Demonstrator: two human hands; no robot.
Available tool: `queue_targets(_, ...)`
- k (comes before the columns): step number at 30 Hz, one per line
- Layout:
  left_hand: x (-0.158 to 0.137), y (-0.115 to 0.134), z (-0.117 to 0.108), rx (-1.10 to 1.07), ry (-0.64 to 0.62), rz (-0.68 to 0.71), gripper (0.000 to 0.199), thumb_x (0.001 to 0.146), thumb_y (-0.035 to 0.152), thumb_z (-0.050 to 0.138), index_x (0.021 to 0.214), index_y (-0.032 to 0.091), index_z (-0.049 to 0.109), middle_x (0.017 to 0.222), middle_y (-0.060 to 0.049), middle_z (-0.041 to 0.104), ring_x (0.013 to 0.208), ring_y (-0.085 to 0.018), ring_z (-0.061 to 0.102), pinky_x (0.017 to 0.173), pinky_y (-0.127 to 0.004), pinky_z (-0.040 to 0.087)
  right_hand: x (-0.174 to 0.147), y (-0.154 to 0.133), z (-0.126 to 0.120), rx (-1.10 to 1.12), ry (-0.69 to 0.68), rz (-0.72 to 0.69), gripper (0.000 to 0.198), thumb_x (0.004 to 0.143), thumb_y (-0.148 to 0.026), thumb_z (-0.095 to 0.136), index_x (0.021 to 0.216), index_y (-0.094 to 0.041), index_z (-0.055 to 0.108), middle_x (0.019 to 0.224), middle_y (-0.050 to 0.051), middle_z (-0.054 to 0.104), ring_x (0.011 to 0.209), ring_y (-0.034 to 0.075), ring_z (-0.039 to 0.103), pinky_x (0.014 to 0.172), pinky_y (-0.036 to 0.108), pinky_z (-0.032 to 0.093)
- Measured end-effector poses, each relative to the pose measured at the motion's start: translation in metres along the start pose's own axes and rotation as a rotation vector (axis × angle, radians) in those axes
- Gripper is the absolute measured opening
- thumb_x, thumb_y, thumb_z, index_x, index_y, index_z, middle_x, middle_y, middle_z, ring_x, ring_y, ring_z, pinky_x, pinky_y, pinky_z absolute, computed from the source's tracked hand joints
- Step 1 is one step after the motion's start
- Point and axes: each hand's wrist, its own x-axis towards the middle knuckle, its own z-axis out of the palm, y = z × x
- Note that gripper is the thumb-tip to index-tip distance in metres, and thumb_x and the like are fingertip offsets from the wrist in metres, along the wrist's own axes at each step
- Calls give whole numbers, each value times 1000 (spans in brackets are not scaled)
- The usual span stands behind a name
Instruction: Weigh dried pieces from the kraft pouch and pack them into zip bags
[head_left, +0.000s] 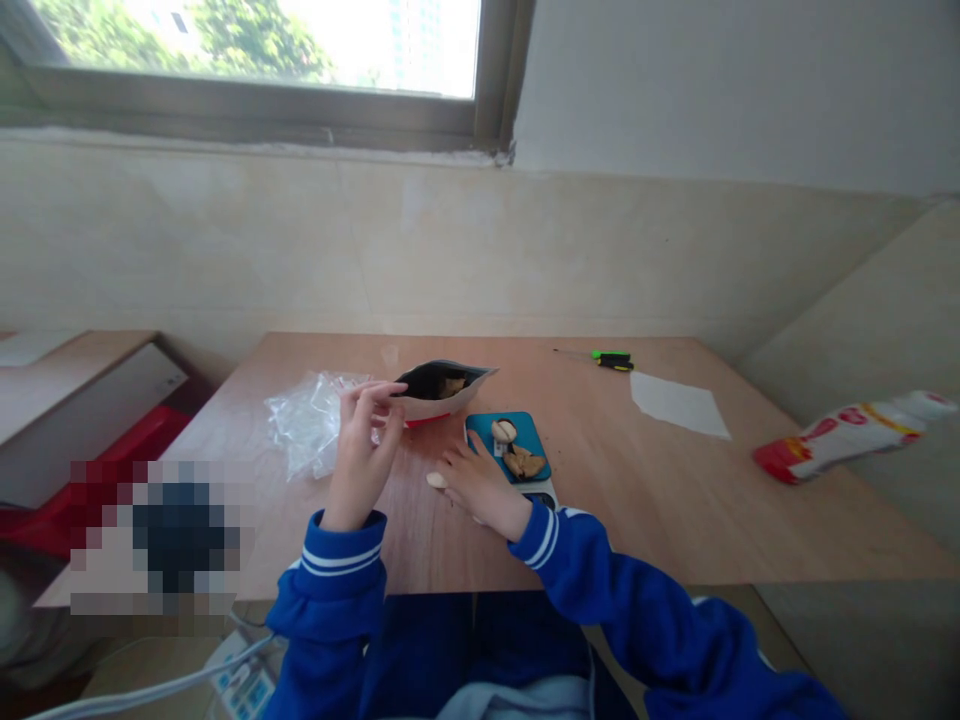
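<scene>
My left hand (366, 440) pinches the left end of a pouch (439, 408), which stands with its dark mouth gaping upward. Brown dried pieces (452, 387) show inside it. Palm down, my right hand (484, 483) rests low over the table with its fingers spread, the fingertips at the left edge of a small blue-topped scale (534, 432). On that scale lie a pale round piece (503, 431) and a brown, folded piece (524, 462) that look like dried mushrooms. Beside my right thumb is a pale piece (436, 480); whether it is touched I cannot tell.
Crumpled clear plastic (304, 425) lies left of the pouch. Farther back are screwdrivers (615, 360) with green and yellow-black handles, then a white paper sheet (679, 405). A red-and-white bottle (847, 437) is at the right. A box (82, 400) borders the table's left side.
</scene>
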Motion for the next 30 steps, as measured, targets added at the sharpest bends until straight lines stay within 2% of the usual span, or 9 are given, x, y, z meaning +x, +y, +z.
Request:
queue_targets(3, -1, -1, -2, -1, -9, 0, 22, 92, 23, 53, 113, 25, 60, 113, -5, 49, 97, -14, 57, 78, -29, 54, 2, -1, -10, -6, -15, -49, 12, 86, -20, 65, 96, -15, 67, 104, 11, 70, 107, 28, 57, 104, 48, 32)
queue_targets(5, -1, -2, -3, -2, -16, 9, 23, 92, 22, 52, 113, 25, 60, 113, -5, 50, 97, -14, 57, 79, -29, 54, -3, 7, -22, 45, 53, -34, 20, 86, -26, 67, 104, -17, 65, 103, 9, 70, 105, 26, 57, 102, 45, 33)
queue_targets(9, -1, -1, -3, -11, -23, 25, 21, 92, 22, 52, 111, 25, 60, 111, -5, 51, 97, -14, 56, 78, -28, 54, -17, 30, -37, 27, 199, 165, 36, 84, -36, 70, 115, -21, 62, 103, 8, 70, 102, 28, 58, 95, 45, 35)
queue_targets(12, -1, 0, -3, -16, -17, 12, 20, 92, 22, 52, 110, 25, 61, 111, -5, 50, 98, -15, 56, 78, -28, 54, -25, 38, -31, -115, 192, 245, 29, 84, -33, 70, 107, -18, 66, 104, 12, 69, 106, 31, 57, 96, 47, 34)
queue_targets(16, -1, 1, -4, -12, -24, 9, 19, 92, 22, 53, 109, 25, 61, 110, -4, 51, 99, -15, 56, 78, -28, 54, -32, 37, -17, -211, 221, 232, 28, 83, -29, 70, 106, -13, 67, 128, 18, 61, 123, 34, 49, 104, 49, 30)
queue_targets(20, -2, 2, -7, -8, -54, 6, 18, 93, 23, 52, 108, 25, 62, 110, -4, 51, 97, -14, 56, 78, -28, 54, -40, 43, -24, -46, 342, 274, 32, 86, -41, 66, 110, -20, 66, 130, 13, 59, 121, 32, 50, 99, 48, 34)
queue_targets(24, -2, 3, -9, -9, -56, -1, 18, 93, 23, 52, 107, 25, 62, 111, -4, 52, 98, -14, 56, 79, -28, 53, -67, 65, -34, 102, 502, 447, 23, 94, -39, 52, 107, -26, 67, 121, 8, 64, 112, 27, 55, 92, 44, 37)
queue_targets(27, -3, 3, -8, -8, -53, -6, 18, 93, 23, 52, 107, 25, 62, 110, -4, 52, 99, -15, 56, 80, -29, 53, -100, 85, -17, 142, 597, 596, 25, 95, -35, 46, 101, -24, 67, 112, 8, 66, 104, 26, 58, 90, 44, 40)
queue_targets(30, -3, 3, -8, -8, -52, -17, 18, 93, 24, 52, 107, 25, 61, 110, -4, 51, 98, -15, 57, 80, -30, 54, -136, 96, 19, 174, 638, 690, 26, 92, -30, 43, 98, -20, 67, 102, 10, 66, 96, 26, 60, 86, 43, 44)
